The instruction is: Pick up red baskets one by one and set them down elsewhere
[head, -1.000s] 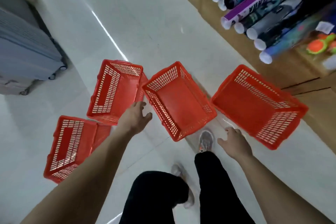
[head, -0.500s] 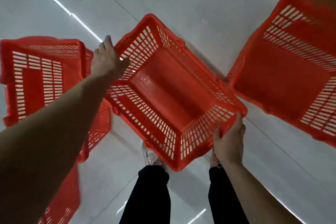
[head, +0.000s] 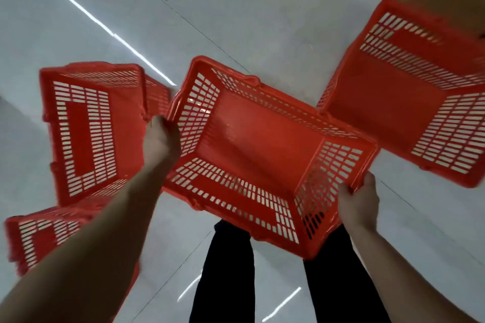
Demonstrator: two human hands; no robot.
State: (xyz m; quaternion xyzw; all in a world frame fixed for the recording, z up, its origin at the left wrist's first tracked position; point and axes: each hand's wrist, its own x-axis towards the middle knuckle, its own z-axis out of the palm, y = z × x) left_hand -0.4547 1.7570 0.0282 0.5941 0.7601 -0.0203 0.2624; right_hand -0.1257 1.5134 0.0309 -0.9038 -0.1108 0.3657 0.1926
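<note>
At the centre of the frame, a person is gripping an empty red basket point(head: 262, 144) by opposite ends, left hand point(head: 161, 139) and right hand point(head: 358, 200) curling round its rim, keeping it level. Three more baskets are sitting on the pale floor point(head: 236, 8).

Four red baskets: one held basket point(head: 262, 144), two others point(head: 91, 128) left of it, one point(head: 404, 102) right.

Both bare arms reach forward and down, spread apart. The left hand point(head: 161, 139) is curled at the wrist's end, knuckles up. The right hand point(head: 359, 202) is curled too, fingers gripping. 2 dark-trousered legs point(head: 225, 270) stand below.
</note>
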